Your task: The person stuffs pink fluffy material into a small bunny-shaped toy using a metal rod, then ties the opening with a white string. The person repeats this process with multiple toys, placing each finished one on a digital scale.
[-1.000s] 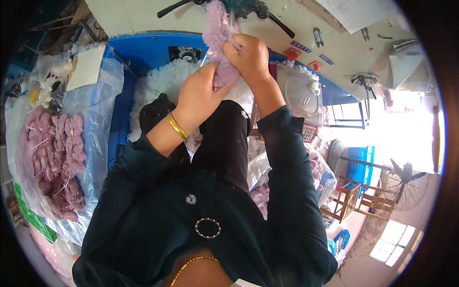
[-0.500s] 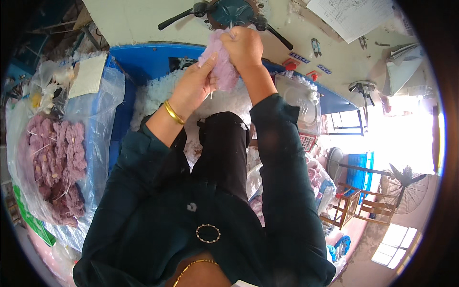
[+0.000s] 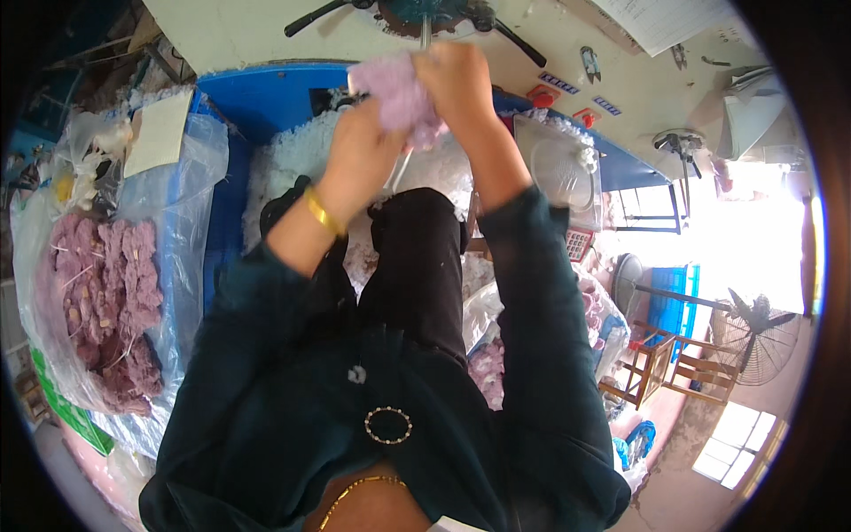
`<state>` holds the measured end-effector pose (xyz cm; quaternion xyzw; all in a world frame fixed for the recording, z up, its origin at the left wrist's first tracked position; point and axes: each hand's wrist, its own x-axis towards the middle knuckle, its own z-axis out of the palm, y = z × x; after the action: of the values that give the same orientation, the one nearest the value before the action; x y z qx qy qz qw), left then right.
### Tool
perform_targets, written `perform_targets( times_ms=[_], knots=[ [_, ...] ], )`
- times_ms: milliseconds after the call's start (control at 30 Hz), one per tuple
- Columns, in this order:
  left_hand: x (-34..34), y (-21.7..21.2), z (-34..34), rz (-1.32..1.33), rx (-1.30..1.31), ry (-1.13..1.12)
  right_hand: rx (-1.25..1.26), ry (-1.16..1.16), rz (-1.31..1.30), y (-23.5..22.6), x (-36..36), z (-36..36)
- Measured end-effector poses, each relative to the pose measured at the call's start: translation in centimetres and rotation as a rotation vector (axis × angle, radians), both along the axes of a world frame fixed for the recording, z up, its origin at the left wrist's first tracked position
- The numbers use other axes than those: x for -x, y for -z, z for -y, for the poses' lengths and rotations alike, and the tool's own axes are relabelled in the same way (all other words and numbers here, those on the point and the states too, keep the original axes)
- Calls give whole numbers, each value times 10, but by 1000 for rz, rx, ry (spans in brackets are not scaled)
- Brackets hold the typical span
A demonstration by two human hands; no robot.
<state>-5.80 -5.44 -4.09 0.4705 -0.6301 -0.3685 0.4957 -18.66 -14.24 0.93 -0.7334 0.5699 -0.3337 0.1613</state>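
Note:
Between my hands is a pink fluffy plush piece [image 3: 390, 87], held up over my lap. My left hand [image 3: 359, 151], blurred, is closed round its lower left part, beside a thin white strand. My right hand [image 3: 459, 78] grips its right side with the fingers bent over. Just beyond the right hand, a thin metal tube [image 3: 426, 31] points toward me from a dark round machine part [image 3: 417, 13] with black handles. Whether the plush touches the tube, I cannot tell.
White fluff [image 3: 292, 146] fills the blue-walled bin [image 3: 226, 111] beneath my hands. More pink plush pieces [image 3: 106, 293] lie bagged at left. Red buttons [image 3: 542, 95] and small snips [image 3: 590, 64] are on the pale worktop. At right stand a wooden chair [image 3: 651, 363] and a fan [image 3: 753, 337].
Both hands have drawn away from the machine, baring more of the metal tube. The plush has swung up and left, and my left hand has turned over its lower part.

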Motion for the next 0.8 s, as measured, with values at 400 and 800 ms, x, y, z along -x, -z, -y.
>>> perform_targets(
  times_ms=[400,800],
  knots=[
    [-8,8,-21,-1132,-560,398,208,-191,215,20,11,-34],
    [11,13,22,-44,149,8,14,-433,1111,70,23,-23]
  ],
)
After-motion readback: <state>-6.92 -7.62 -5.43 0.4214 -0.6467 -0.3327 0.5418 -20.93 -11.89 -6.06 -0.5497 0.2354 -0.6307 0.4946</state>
